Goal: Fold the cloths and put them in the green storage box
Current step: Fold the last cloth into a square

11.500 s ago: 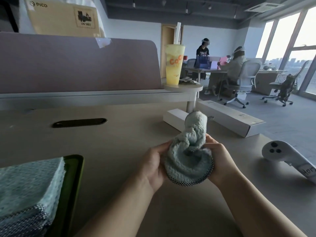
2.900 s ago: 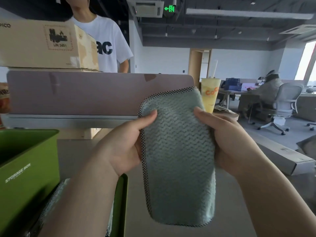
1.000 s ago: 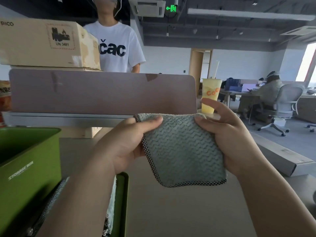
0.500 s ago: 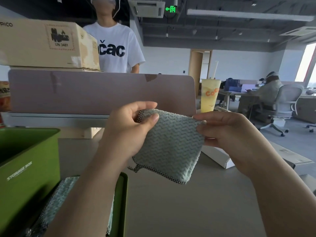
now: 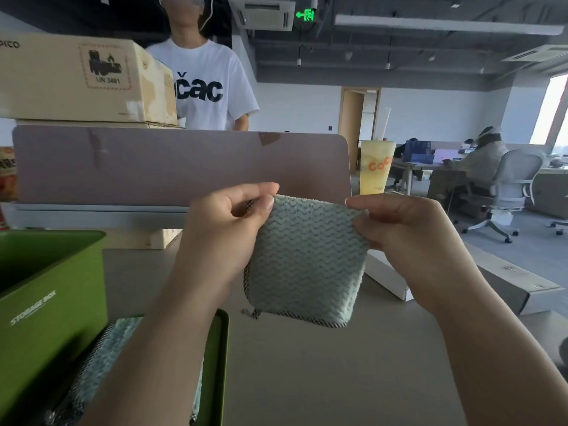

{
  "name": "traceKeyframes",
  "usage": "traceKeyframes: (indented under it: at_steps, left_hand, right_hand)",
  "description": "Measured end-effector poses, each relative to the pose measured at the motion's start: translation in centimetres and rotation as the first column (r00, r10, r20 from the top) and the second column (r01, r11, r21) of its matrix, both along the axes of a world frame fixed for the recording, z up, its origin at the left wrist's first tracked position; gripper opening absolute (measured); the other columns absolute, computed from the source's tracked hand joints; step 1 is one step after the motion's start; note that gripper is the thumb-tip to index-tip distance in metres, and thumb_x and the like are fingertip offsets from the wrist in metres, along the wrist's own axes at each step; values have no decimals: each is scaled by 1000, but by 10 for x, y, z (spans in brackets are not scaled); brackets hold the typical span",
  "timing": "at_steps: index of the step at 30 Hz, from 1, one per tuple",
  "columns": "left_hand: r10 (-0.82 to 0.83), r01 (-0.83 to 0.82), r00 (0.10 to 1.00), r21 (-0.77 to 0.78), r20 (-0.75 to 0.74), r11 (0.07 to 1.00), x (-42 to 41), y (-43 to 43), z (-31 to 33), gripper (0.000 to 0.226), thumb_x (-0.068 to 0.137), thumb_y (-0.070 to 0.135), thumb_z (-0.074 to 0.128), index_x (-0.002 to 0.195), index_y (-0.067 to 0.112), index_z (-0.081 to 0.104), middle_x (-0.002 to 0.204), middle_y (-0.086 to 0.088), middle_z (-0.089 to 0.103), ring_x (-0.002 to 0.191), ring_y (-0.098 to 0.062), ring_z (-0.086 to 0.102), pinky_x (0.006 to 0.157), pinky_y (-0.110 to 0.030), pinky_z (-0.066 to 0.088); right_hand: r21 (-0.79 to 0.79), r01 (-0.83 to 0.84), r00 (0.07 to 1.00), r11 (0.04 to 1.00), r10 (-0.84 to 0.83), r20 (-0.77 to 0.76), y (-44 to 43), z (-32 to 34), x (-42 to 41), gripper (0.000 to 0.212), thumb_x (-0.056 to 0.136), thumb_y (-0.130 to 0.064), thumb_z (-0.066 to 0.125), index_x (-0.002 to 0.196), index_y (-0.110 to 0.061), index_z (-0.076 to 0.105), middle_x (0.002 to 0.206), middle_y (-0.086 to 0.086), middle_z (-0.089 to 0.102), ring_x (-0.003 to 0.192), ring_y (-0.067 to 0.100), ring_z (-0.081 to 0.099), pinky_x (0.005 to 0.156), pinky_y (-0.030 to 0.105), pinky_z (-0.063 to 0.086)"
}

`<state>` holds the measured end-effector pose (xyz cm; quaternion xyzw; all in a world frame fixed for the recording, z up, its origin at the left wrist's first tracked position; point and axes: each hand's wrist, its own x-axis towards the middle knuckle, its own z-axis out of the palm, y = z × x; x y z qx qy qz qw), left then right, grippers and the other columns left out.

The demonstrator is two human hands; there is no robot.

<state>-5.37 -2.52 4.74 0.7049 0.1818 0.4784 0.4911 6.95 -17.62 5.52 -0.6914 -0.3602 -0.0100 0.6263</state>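
A pale green wavy-textured cloth [image 5: 304, 262] with checked edging hangs folded into a small square above the table. My left hand [image 5: 221, 235] pinches its upper left corner between thumb and fingers. My right hand [image 5: 408, 229] pinches the upper right corner. The green storage box [image 5: 46, 299], labelled STORAGE BOX, stands open at the left edge of the view. Below it, more cloths [image 5: 101, 367] of the same kind lie in a green tray [image 5: 215, 364], partly hidden by my left forearm.
A mauve desk divider [image 5: 153, 167] runs across the back with cardboard boxes [image 5: 76, 78] on top. A person in a white T-shirt [image 5: 209, 84] stands behind it. A yellow drink cup [image 5: 375, 167] and a long white carton [image 5: 504, 281] sit at the right.
The long folded cloth was folded in half into a square. Over the last second both hands shifted their pinch along its top edge and levelled it.
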Motion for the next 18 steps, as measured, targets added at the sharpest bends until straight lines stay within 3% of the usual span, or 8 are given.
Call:
traceKeyframes:
  at_steps: [4,7,14,16,18]
  left_hand:
    - [95,-88,995,187,-31,979,-2,-7,2,21,85,26,69,103,37,71,99,22,70,96,2,65,91,-34,54]
    - [136,-124,990,234,-38,964,-2,-7,3,30,81,26,73,110,33,70,101,17,71,95,-4,67,86,-40,56]
    - [213,-190,976,303,-43,934,-2,-7,5,18,77,26,76,95,30,75,79,20,68,72,-1,66,69,-39,59]
    - [218,-196,975,309,-39,931,-1,-4,4,11,77,27,76,85,34,73,75,19,68,68,0,66,67,-31,58]
    - [239,-210,970,348,-44,914,-2,-4,4,13,77,30,75,75,39,67,70,20,66,68,3,63,60,-8,47]
  right_hand:
    - [-62,121,974,991,-107,201,3,-1,1,33,86,-4,64,102,-31,72,91,-17,69,88,3,66,81,14,48]
    - [-67,184,948,981,-159,274,3,-2,3,31,87,-7,63,104,-32,72,88,-19,67,86,-1,63,74,5,42]
    - [-77,227,926,971,-191,326,2,-1,4,23,90,-11,61,99,-29,72,81,-21,64,82,1,60,68,7,39]
    - [-79,222,925,972,-185,331,1,-1,4,22,90,-12,61,96,-31,71,79,-21,63,80,-2,59,65,5,38]
    - [-76,214,927,974,-177,332,1,-1,3,23,90,-11,61,92,-33,70,78,-21,62,78,-3,58,64,5,37]
